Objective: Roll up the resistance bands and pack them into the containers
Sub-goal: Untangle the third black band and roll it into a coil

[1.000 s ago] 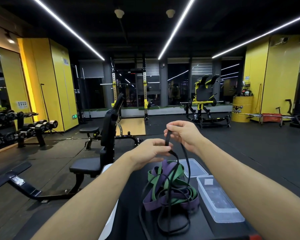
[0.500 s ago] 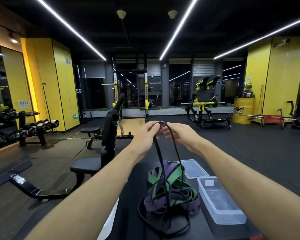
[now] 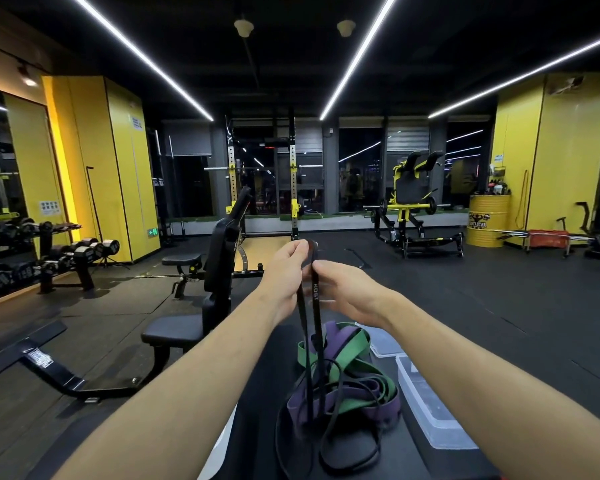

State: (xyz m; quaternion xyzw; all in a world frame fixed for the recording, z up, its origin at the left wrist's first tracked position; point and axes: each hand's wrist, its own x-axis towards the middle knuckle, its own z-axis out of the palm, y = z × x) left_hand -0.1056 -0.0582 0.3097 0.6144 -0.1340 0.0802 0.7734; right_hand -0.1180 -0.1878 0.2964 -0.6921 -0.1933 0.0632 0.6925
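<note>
Above the band pile (image 3: 352, 393), the left hand (image 3: 284, 271) is pinching the black band (image 3: 315, 294) at its top fold — the right hand (image 3: 352, 292) is touching it, grip unclear.

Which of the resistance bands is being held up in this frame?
The thin black band, pinched at its top loop by the left hand and hanging down; the wider green band and purple band lie heaped below.

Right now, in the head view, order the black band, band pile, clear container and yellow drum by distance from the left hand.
1. black band: pinched at its top by the left hand.
2. band pile: lying just below, slightly right.
3. clear container: right of the pile.
4. yellow drum: far off at the right.
</note>
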